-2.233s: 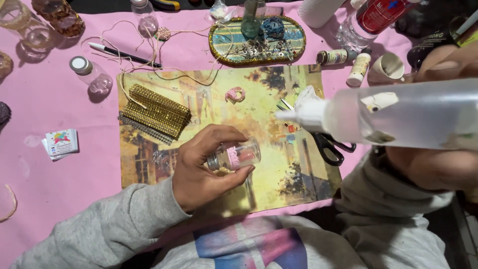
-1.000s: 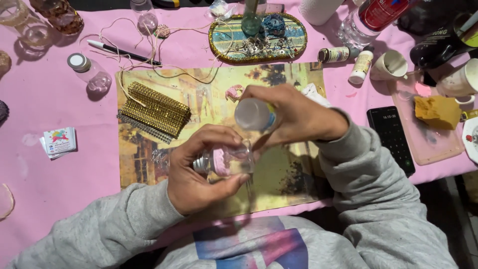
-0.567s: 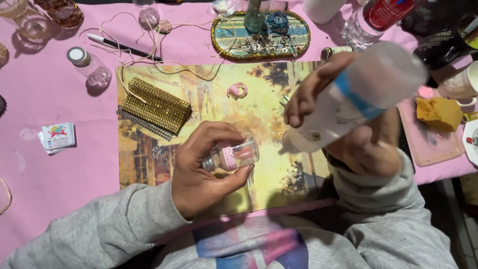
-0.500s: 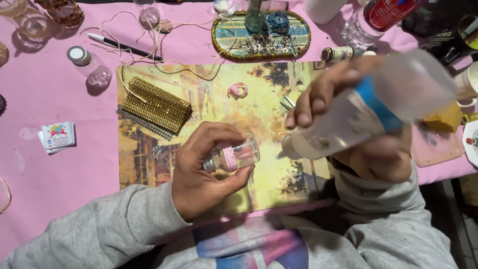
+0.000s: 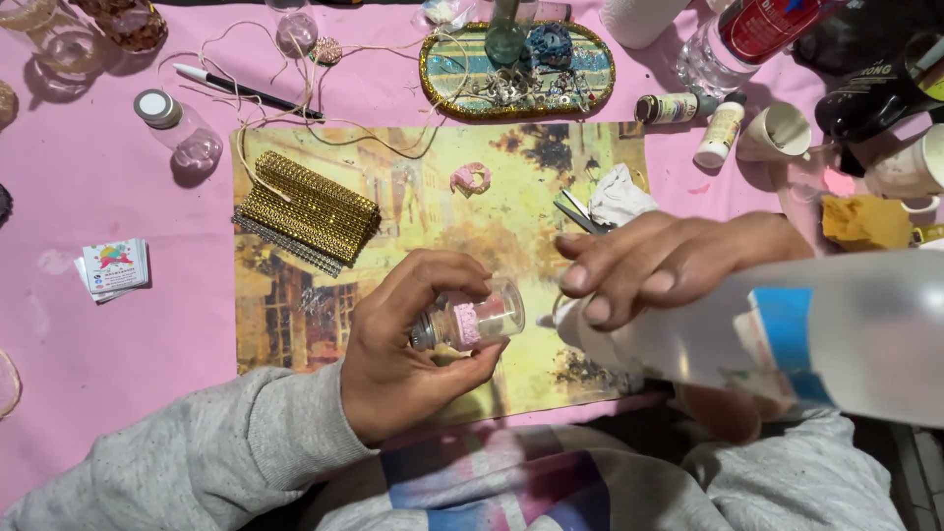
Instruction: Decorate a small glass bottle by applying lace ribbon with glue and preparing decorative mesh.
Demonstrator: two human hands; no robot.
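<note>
My left hand (image 5: 413,359) holds a small clear glass jar (image 5: 472,317) on its side, a pink band around its middle and its base pointing right. My right hand (image 5: 669,270) grips a large translucent squeeze bottle (image 5: 787,339) with a blue stripe, tilted so its white nozzle end points left, close to the jar. Both hands hover over a yellow picture mat (image 5: 433,206) on the pink tablecloth (image 5: 88,334).
On the mat lie a gold rhinestone strip (image 5: 305,209), a small pink ornament (image 5: 470,178), scissors (image 5: 573,213) and a white cloth scrap (image 5: 621,195). Behind are an oval gold-rimmed tray (image 5: 602,87), a capped small jar (image 5: 177,126), a pen (image 5: 246,90), little bottles (image 5: 720,133) and cups (image 5: 777,130).
My right hand has swung the squeeze bottle down and sideways, bringing its nozzle beside the jar. My left hand has kept the jar in nearly the same place.
</note>
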